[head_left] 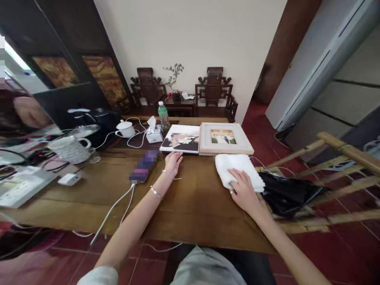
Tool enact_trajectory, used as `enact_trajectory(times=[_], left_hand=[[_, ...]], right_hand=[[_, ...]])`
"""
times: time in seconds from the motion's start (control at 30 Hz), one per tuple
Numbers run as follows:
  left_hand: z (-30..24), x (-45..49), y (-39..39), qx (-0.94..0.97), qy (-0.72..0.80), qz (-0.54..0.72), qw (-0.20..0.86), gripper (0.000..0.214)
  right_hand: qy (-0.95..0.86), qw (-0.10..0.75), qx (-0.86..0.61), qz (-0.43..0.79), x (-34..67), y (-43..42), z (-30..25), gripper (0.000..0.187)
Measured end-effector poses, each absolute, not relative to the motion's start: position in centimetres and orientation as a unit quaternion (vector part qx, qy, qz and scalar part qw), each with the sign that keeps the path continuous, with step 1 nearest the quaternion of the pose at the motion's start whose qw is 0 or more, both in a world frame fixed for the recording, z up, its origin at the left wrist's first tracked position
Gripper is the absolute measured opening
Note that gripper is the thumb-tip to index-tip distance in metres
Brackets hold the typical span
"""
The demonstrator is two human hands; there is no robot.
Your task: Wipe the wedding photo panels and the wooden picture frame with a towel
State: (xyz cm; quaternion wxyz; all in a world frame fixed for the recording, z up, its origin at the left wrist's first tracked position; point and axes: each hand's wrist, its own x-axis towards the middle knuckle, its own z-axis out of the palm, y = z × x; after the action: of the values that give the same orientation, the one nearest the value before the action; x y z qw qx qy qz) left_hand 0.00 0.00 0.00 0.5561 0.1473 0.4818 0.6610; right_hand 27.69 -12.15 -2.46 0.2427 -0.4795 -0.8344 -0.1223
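Note:
My left hand (173, 164) rests palm down on the wooden table (196, 198), its fingers stretched out to the front edge of a photo album (185, 145). The album's cover shows a partly blurred picture. Touching the album on its right is a light wooden picture frame (246, 144) with a wide pale border around a small photo. My right hand (244, 192) lies on a folded white towel (224, 164), near the table's right end. Its upper fingers reach across the cloth, while the lower ones look bent. A phone (144, 168) with a white cable lies left of my left hand.
Behind the album stand a tissue box (154, 134) and a green-labelled bottle (163, 114). To the left are a lidded white cup (125, 128), a patterned mug (69, 149), a charger (69, 179) and a power strip (25, 184). A black bag (286, 194) hangs by a bamboo rack (350, 148).

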Motion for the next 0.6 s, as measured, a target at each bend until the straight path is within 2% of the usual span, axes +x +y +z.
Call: enact_trajectory(times=[0.43, 0.6], left_hand=[[-0.1, -1.6, 3.0, 0.131, 0.489, 0.657, 0.558, 0.009], [-0.1, 0.4, 4.5, 0.117, 0.469, 0.683, 0.547, 0.032]], right_hand=[[-0.839, 0.231, -0.477, -0.122, 27.8, -11.8, -2.9, 0.016], [-0.840, 0.230, -0.475, -0.126, 27.6, -11.9, -2.9, 0.016]])
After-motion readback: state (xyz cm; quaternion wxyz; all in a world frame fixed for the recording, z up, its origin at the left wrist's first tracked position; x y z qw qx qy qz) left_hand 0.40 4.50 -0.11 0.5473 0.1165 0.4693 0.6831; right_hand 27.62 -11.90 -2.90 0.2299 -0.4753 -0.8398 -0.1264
